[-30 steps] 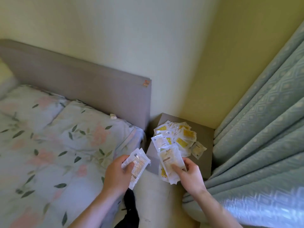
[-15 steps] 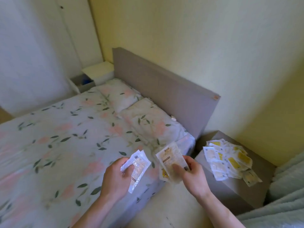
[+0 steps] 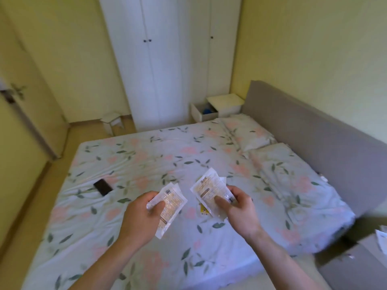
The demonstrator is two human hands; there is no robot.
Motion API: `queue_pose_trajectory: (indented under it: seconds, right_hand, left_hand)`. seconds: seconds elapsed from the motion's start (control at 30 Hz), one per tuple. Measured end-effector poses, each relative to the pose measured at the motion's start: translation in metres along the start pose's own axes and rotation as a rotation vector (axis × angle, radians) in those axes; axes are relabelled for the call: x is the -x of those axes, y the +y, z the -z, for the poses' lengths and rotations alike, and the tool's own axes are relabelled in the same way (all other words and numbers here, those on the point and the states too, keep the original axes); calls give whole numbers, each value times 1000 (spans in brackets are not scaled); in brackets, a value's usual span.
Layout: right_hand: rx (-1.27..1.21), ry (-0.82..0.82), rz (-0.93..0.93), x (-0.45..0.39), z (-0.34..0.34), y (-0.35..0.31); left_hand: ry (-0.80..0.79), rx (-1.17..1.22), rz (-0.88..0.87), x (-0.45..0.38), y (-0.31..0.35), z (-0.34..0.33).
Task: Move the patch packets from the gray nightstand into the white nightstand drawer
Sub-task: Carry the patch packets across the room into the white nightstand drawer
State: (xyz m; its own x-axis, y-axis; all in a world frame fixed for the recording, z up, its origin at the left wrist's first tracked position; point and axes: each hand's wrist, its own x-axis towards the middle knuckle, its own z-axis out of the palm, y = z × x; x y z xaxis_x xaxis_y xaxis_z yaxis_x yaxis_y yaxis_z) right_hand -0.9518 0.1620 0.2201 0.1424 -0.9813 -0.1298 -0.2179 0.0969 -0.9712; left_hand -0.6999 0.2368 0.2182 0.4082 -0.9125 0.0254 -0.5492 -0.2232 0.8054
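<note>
My left hand [image 3: 140, 216] grips a small stack of clear patch packets [image 3: 170, 204] over the bed. My right hand [image 3: 238, 208] pinches another stack of patch packets [image 3: 207, 190], thumb on top. The white nightstand [image 3: 225, 104] stands far across the bed beside the headboard, its drawer [image 3: 201, 114] pulled open with something blue inside. The gray nightstand [image 3: 356, 266] is cut off at the lower right edge, with a corner of a remaining packet [image 3: 382, 239] showing on it.
A wide bed [image 3: 167, 164] with a floral sheet and two pillows lies between me and the white nightstand. A black phone [image 3: 103, 186] lies on the sheet at left. A white wardrobe [image 3: 167, 59], a small stool [image 3: 112, 122] and a door [image 3: 25, 101] line the far side.
My view has swung left from the gray nightstand across the bed to the far side of the room. Both hands keep their packets and have come away from the gray nightstand.
</note>
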Motion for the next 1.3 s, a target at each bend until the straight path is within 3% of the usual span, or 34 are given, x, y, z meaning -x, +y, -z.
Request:
queue_pose_trajectory:
  seconds: [0.37, 0.6, 0.93, 1.13, 1.3]
  right_hand:
    - [26, -277, 164, -13, -242, -85]
    - [-31, -396, 196, -26, -430, -126]
    - [-8, -577, 291, -13, -684, -195]
    - [-44, -497, 285, -3, -796, -212]
    - [-89, -309, 222, 8, -851, -212]
  left_hand:
    - [299, 102, 111, -21, -114, 219]
    - [403, 101, 241, -46, -203, 359]
    - [578, 143, 274, -59, -324, 563]
    - [521, 145, 215, -96, -399, 655]
    - [397, 106, 148, -136, -447, 718]
